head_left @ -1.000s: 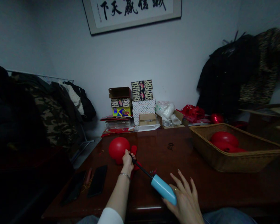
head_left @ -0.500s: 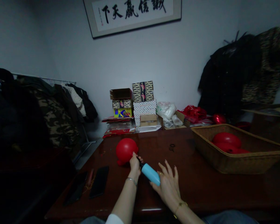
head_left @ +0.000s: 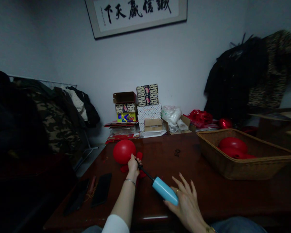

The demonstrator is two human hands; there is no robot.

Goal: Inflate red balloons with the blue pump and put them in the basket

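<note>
A partly inflated red balloon (head_left: 124, 152) sits at the nozzle end of a light-blue hand balloon pump (head_left: 165, 191), above the table. My left hand (head_left: 133, 166) is closed round the balloon's neck and the pump's black front end; its fingers hide where the two meet. Between that hand and the blue barrel a thin black rod shows. The rear of the barrel rests against the thumb and palm of my right hand (head_left: 186, 202), which grips it while the other fingers stretch out. Flat red balloons (head_left: 142, 174) lie on the table beside and behind my left hand.
A wicker basket (head_left: 235, 173) holding red balloons (head_left: 233, 145) stands at the right. Two dark phone-like slabs (head_left: 101, 189) lie at the left. Small dark rings (head_left: 177, 152) lie mid-table. Stacked boxes (head_left: 149, 111) and plastic bags (head_left: 171, 114) line the back edge.
My right hand has moved back and right with the blue barrel, exposing more of the black rod. My left hand and the balloon have shifted slightly left, revealing flat red balloons.
</note>
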